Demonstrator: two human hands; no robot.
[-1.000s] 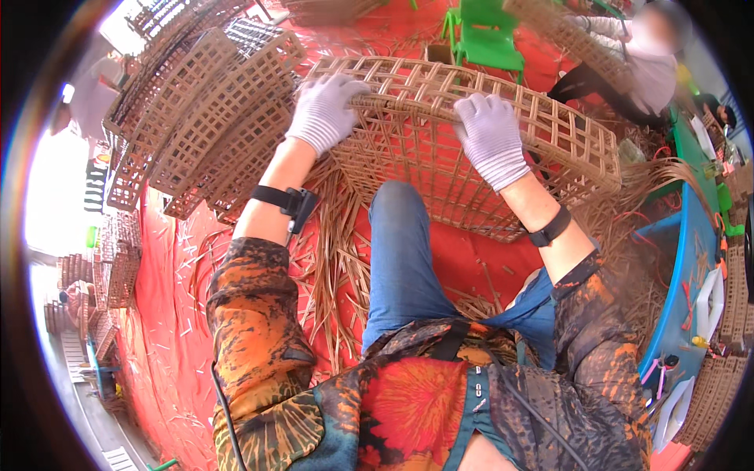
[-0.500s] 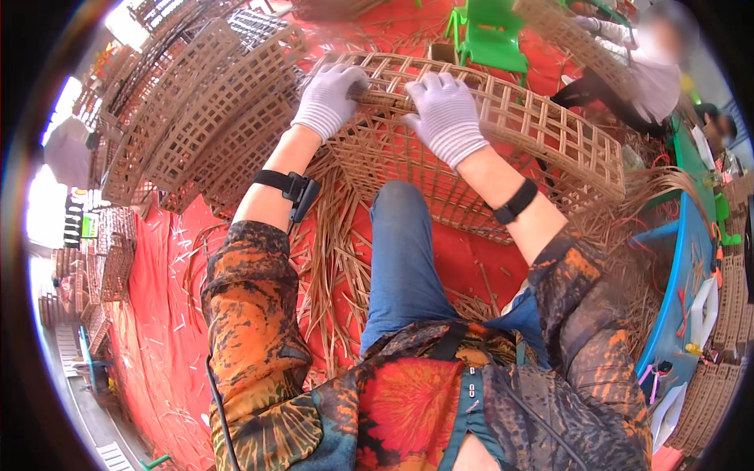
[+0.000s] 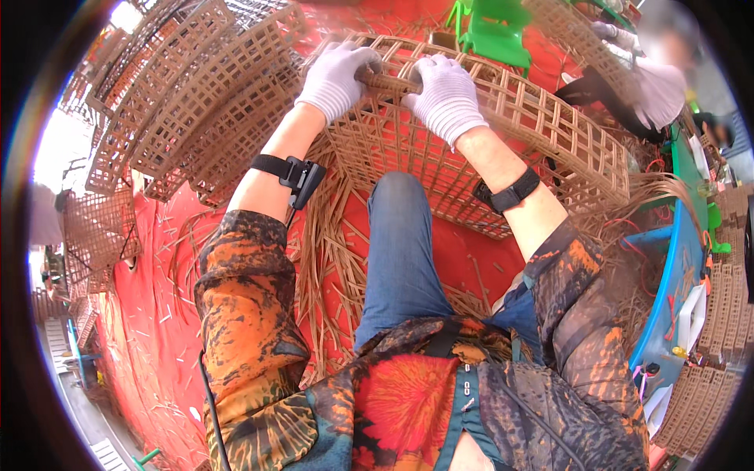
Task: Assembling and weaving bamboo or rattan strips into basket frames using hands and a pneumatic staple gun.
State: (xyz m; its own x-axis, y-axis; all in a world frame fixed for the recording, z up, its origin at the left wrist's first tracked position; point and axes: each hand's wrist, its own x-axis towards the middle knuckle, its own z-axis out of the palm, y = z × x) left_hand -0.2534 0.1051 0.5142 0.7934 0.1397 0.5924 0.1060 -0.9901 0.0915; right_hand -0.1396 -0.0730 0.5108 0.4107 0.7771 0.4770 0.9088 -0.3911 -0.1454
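Seen from above, a gloved left hand (image 3: 339, 77) and right hand (image 3: 446, 96) grip the rim of a woven basket (image 3: 550, 133), close together, over a knee in jeans (image 3: 397, 235) and red mat (image 3: 149, 330)

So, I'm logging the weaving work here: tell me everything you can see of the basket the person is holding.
The basket is an unfinished open-lattice piece woven from flat tan strips, with square gaps throughout. It lies tilted over the person's knee, its curved rim arching to the right. Loose strip ends fan out from its lower edge onto the red mat. The left hand and the right hand, both in white gloves, grip the upper rim close together, fingers curled over it.
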